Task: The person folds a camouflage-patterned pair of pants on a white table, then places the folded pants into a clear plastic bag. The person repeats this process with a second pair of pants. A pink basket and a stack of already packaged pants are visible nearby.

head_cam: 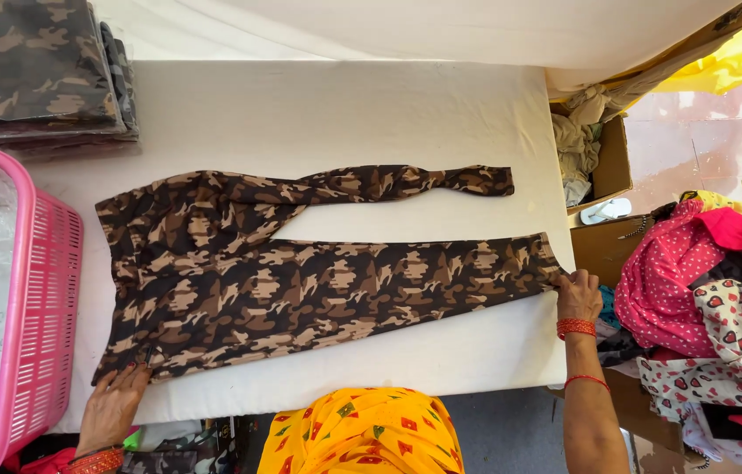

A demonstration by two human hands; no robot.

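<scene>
Camo leggings (301, 281), brown/tan/black print, lie flat on the white table (344, 114), waistband toward the pink basket (33, 290); near leg is spread wide and smooth, far leg is narrow and twisted. Left hand (114, 399) presses flat, fingers spread, on the waistband's near corner. Right hand (578, 294) pinches the near leg's hem at the table edge; hands well apart.

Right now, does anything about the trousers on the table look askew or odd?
Yes. The upper leg of the camouflage trousers is twisted and bunched narrow, while the lower leg lies flat, with the right hand at its hem and the left hand at the waist corner.
</scene>
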